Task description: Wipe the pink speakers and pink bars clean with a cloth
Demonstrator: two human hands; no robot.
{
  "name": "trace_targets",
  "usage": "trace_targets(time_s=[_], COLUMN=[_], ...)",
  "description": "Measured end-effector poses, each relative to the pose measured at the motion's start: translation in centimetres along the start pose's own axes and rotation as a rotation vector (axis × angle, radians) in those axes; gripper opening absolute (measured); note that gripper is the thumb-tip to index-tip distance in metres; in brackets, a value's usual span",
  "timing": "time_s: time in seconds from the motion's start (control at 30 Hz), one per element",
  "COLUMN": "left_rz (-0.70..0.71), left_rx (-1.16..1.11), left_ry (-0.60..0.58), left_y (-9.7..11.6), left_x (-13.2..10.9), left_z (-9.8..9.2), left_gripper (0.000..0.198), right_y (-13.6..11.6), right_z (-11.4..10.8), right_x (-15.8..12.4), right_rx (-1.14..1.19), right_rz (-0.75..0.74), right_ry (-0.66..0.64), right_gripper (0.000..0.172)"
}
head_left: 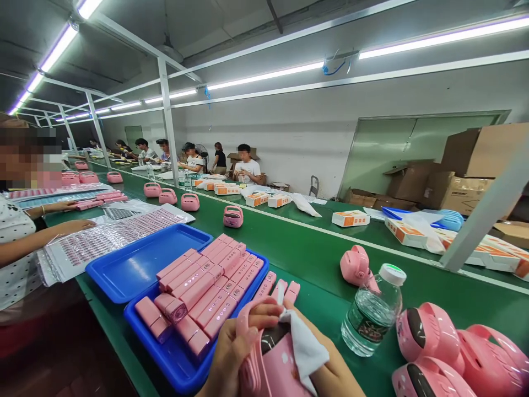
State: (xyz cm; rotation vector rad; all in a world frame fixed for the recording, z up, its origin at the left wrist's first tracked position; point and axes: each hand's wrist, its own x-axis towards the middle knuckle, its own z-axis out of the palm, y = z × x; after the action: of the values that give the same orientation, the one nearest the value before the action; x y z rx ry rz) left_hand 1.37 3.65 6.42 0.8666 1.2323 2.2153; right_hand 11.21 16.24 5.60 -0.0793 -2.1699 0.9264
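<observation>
At the bottom middle, my left hand (237, 344) is closed round a pink handled device (275, 366), fingers curled over its top handle. My right hand (333, 375) grips a white cloth (303, 344) and presses it against the device's dark front panel. Just left of the hands stands a blue tray (173, 358) packed with several pink rectangular blocks (206, 289). A few more pink blocks (283, 288) lie on the green belt beyond the device.
An empty blue tray (136, 264) lies behind the full one. A water bottle (374, 309) stands to the right, with pink devices (438, 342) beside it and another (355, 266) behind. A neighbouring person's arms (53, 229) rest over sticker sheets at left. Orange-white boxes (350, 218) and workers line the far side.
</observation>
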Motion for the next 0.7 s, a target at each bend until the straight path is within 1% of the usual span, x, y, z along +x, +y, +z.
trace_targets(time_s=[0.07, 0.13, 0.23, 0.27, 0.33, 0.37, 0.4, 0.47, 0.53, 0.57, 0.6, 0.63, 0.7], left_rz=[0.063, 0.106, 0.113, 0.112, 0.099, 0.086, 0.078, 0.092, 0.13, 0.121, 0.097, 0.061, -0.021], left_rx=[0.041, 0.129, 0.371, 0.452, 0.586, 0.648, 0.713, 0.878, 1.055, 1.116, 1.159, 1.196, 1.266], left_ry=[-0.085, -0.107, -0.084, -0.089, -0.137, -0.183, -0.25, -0.439, -0.613, -0.641, -0.629, -0.604, -0.526], left_y=[0.0, 0.1, 0.3, 0.4, 0.8, 1.1, 1.4, 2.0, 2.1, 1.9, 1.5, 1.0, -0.4], left_x=[0.0, -0.1, -0.2, -0.1, 0.3, 0.7, 1.4, 3.5, 6.6, 8.4, 10.3, 12.3, 16.3], left_z=[-0.2, -0.3, -0.3, -0.3, -0.2, -0.1, 0.1, 0.6, 1.3, 1.7, 2.0, 2.3, 2.6], left_gripper=[0.023, 0.023, 0.026, 0.028, 0.032, 0.033, 0.034, 0.034, 0.03, 0.025, 0.02, 0.018, 0.022], right_y=[0.2, 0.3, 0.3, 0.3, 0.6, 1.1, 1.8, 3.9, 6.7, 8.0, 9.3, 10.4, 12.1], right_z=[-0.4, -0.5, -0.4, -0.4, -0.5, -0.5, -0.5, -0.4, 0.0, 0.3, 0.6, 0.9, 1.4], right_x=[0.1, 0.0, -0.2, -0.3, -0.4, -0.5, -0.7, -1.0, -1.5, -1.7, -2.0, -2.2, -2.7], right_rx=[0.115, 0.188, 0.146, 0.126, 0.117, 0.129, 0.151, 0.196, 0.215, 0.209, 0.199, 0.187, 0.17], right_rz=[0.049, 0.088, 0.059, 0.047, 0.079, 0.115, 0.167, 0.291, 0.4, 0.437, 0.466, 0.487, 0.52], right_ry=[-0.13, -0.207, -0.233, -0.259, -0.286, -0.269, -0.225, -0.101, -0.038, -0.035, -0.046, -0.056, -0.057], right_gripper=[0.036, 0.038, 0.049, 0.048, 0.036, 0.031, 0.031, 0.041, 0.052, 0.055, 0.057, 0.06, 0.068])
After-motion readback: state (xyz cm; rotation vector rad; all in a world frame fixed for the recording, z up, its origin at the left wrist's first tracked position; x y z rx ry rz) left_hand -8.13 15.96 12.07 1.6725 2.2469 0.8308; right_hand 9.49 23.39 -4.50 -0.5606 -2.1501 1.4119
